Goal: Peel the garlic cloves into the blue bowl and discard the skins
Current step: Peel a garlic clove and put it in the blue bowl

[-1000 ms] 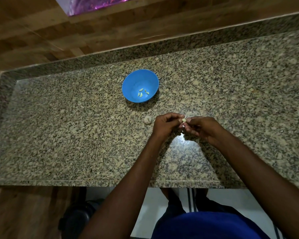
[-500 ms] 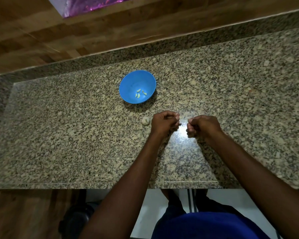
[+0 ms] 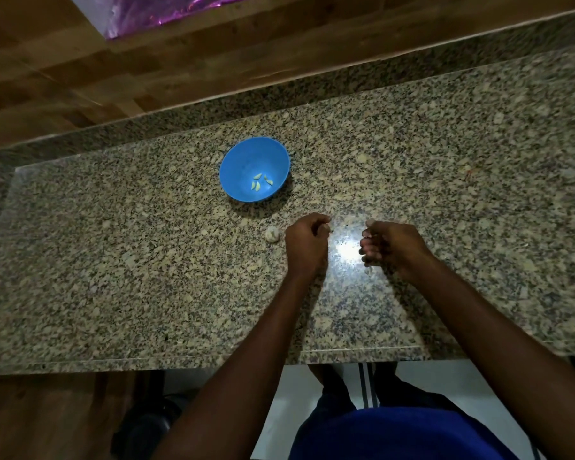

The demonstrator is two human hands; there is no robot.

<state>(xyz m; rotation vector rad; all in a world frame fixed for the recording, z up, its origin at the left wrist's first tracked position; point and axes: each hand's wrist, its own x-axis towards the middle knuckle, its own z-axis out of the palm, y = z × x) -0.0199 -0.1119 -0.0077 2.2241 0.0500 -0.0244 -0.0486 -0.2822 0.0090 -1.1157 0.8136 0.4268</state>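
The blue bowl (image 3: 246,154) stands on the granite counter beyond my hands, with several peeled garlic cloves (image 3: 259,183) in its bottom. My left hand (image 3: 307,244) is curled over the counter just below the bowl and grips a small garlic clove (image 3: 326,228) at its fingertips, mostly hidden. My right hand (image 3: 390,245) is a hand's width to the right, fingers curled, and pinches a pale scrap of garlic skin (image 3: 370,222) at the thumb tip. An unpeeled piece of garlic (image 3: 272,234) lies on the counter just left of my left hand.
The granite counter (image 3: 146,260) runs wide to both sides, with a raised granite strip and a wooden wall behind it. A bright light reflection (image 3: 346,250) lies between my hands. The counter's front edge (image 3: 180,360) is near my body.
My hands held one clove together a second ago. They have pulled apart, the right hand moving right and the left staying near the unpeeled garlic.
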